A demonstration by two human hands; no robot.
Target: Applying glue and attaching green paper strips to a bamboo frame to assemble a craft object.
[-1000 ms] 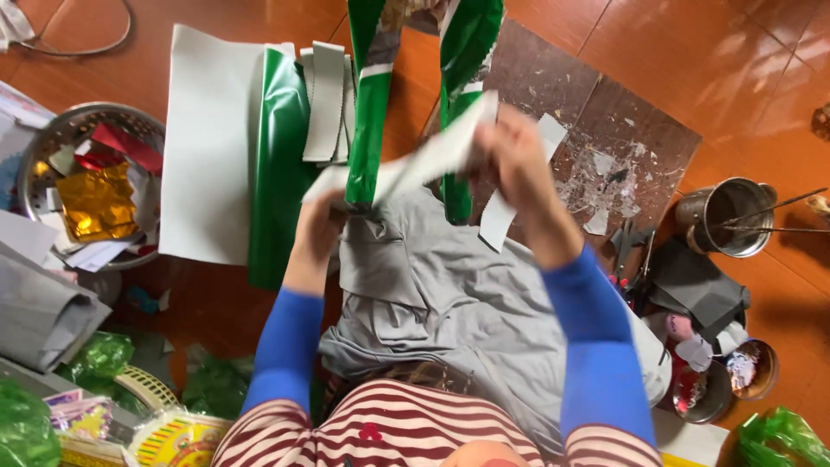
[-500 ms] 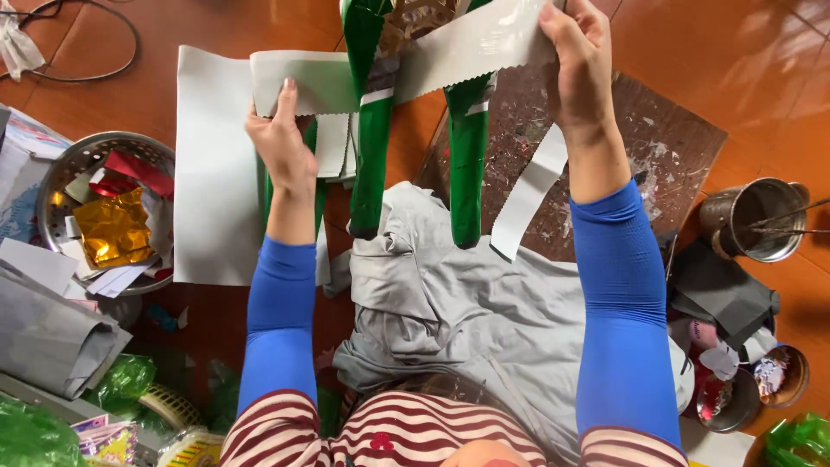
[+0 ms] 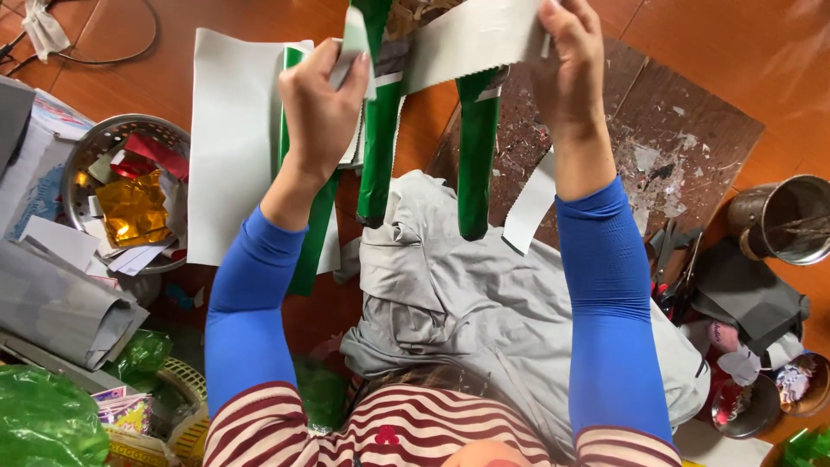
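Note:
Both my hands are raised over the floor. My left hand (image 3: 322, 108) and my right hand (image 3: 570, 62) each pinch one end of a grey paper strip (image 3: 471, 36) stretched between them, its lower edge zigzag-cut. The strip lies across two shiny green rolled tubes (image 3: 380, 130) that hang down toward my lap. Another grey strip (image 3: 529, 203) dangles beside my right forearm. A crumpled grey cloth (image 3: 467, 303) lies under my arms.
A large grey sheet (image 3: 229, 147) lies on the wooden floor at the left. A metal bowl (image 3: 121, 186) holds gold and red foil scraps. A paint-spattered board (image 3: 674, 138) is at the right, with a metal cup (image 3: 782, 220), scissors (image 3: 670, 259) and small tins nearby.
My hands rose from low over the cloth and spread apart, pulling the grey strip out straight across the green tubes. They have since come closer to the camera.

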